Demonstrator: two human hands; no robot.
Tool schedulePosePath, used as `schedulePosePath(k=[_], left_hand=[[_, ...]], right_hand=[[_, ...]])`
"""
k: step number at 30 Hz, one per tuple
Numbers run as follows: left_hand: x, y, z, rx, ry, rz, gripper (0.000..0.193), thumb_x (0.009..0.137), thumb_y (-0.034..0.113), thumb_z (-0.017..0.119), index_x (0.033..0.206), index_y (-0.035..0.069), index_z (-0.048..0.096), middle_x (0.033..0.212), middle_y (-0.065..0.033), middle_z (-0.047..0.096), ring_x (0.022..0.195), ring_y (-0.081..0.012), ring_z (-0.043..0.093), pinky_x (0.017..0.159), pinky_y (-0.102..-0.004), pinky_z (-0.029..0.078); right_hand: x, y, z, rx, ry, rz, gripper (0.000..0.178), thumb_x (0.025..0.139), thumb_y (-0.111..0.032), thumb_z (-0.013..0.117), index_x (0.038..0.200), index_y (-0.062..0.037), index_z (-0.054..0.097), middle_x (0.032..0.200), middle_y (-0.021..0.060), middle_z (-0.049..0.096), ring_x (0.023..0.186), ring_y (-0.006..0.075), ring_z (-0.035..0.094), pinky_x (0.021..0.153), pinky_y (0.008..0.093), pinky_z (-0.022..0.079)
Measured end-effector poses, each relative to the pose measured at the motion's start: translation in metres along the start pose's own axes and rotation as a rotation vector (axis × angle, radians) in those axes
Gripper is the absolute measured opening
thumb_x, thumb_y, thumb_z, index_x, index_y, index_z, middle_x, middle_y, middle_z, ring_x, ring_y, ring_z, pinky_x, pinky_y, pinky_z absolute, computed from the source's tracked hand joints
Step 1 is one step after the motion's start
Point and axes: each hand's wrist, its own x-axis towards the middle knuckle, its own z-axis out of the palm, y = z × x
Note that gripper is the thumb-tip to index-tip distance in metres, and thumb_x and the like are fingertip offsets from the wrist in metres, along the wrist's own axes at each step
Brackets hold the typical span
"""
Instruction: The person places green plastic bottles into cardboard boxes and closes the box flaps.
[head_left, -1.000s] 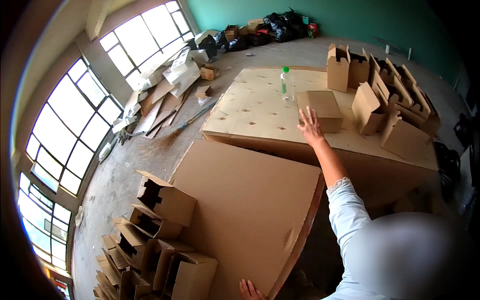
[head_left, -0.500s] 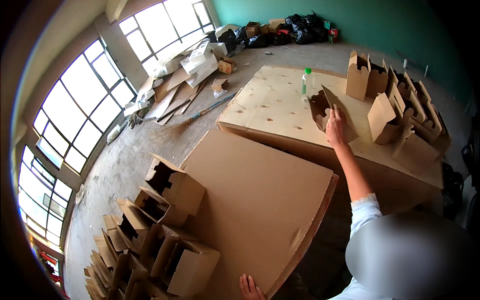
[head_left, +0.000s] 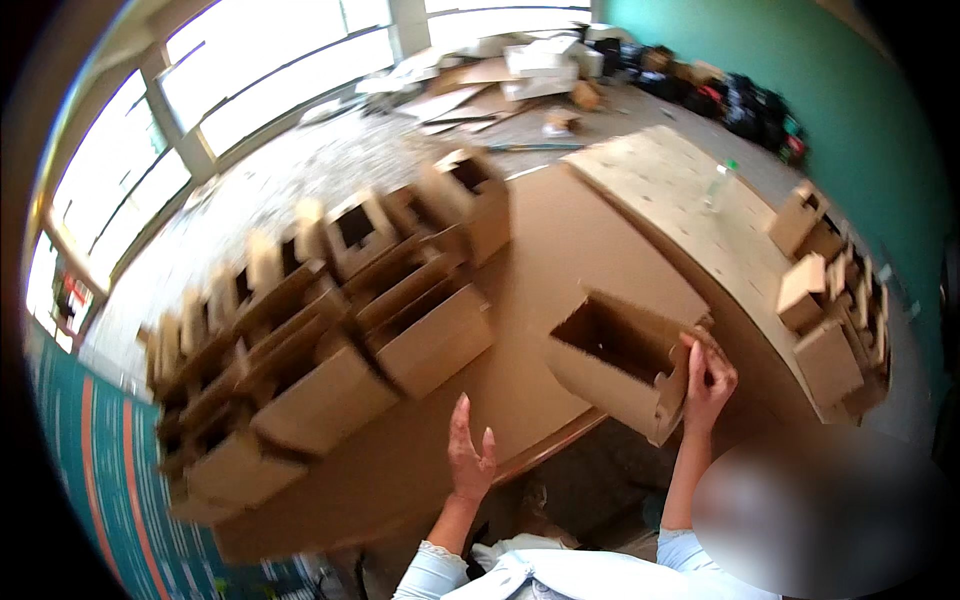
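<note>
Cardboard box (head_left: 605, 388), brown, top uncovered and facing up, tilted, gripped at its right end by the right hand (head_left: 710, 375): fingers and thumb pinch that end wall near the rim. Left hand (head_left: 468, 465) is empty, fingers pointing up, thumb apart, touching nothing visible. For a good hold, I'd say keep the pinch firm but light, since thin walls probably bend if squeezed; a one-end grip likely lets the far end sag, so the left palm under or against the free end should steady it. Keep the rim up and the walls square, and keep the box clear of its neighbours so no flap snags. Position: box sits directly left of the right hand, touching its fingers; relative to the left hand it is to the right and a bit farther out, clearly apart, so roughly between the two. In view it overlaps the near edge of the cardboard-covered table (head_left: 560, 240); can't tell whether its base touches. Rows of similar boxes (head_left: 430, 340) stand on that table, left of the held one, just beyond the left hand. Second table (head_left: 680, 190), pale wood top, is past the right hand, with a clear bottle (head_left: 718, 188), green cap, and more boxes (head_left: 830, 360) toward its right end.
</note>
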Motion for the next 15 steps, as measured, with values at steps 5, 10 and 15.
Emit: schedulePosePath(k=[5,10,15], left_hand=[[-0.056,0.057,-0.155,0.252,0.083,0.330,0.066,0.083,0.014,0.069,0.142,0.003,0.041,0.146,-0.0176,0.043,0.135,-0.0330,0.042,0.114,-0.0468,0.028],[-0.136,0.041,-0.264,0.581,-0.035,0.238,0.070,0.073,0.025,0.079,0.133,0.003,0.050,0.128,-0.0155,0.056,0.121,-0.0299,0.052,0.112,-0.0471,0.033],[-0.187,0.020,-0.346,0.762,-0.033,0.086,0.030,0.072,0.015,0.075,0.098,0.003,0.065,0.082,-0.0095,0.062,0.086,-0.0268,0.060,0.099,-0.0424,0.043]], right_hand=[[-0.097,-0.102,0.054,0.328,-0.374,0.091,0.017,0.090,0.000,0.058,0.095,0.0055,0.073,0.097,0.0099,0.072,0.089,0.0141,0.067,0.081,0.0261,0.051],[-0.184,-0.212,0.114,0.533,-0.720,0.016,0.019,0.092,-0.004,0.057,0.091,0.0071,0.072,0.095,0.0094,0.072,0.085,0.0131,0.065,0.077,0.0264,0.051],[-0.241,-0.280,0.171,0.768,-1.005,-0.054,0.016,0.090,-0.002,0.058,0.096,0.0041,0.072,0.100,0.0105,0.071,0.088,0.0169,0.066,0.080,0.0281,0.052]])
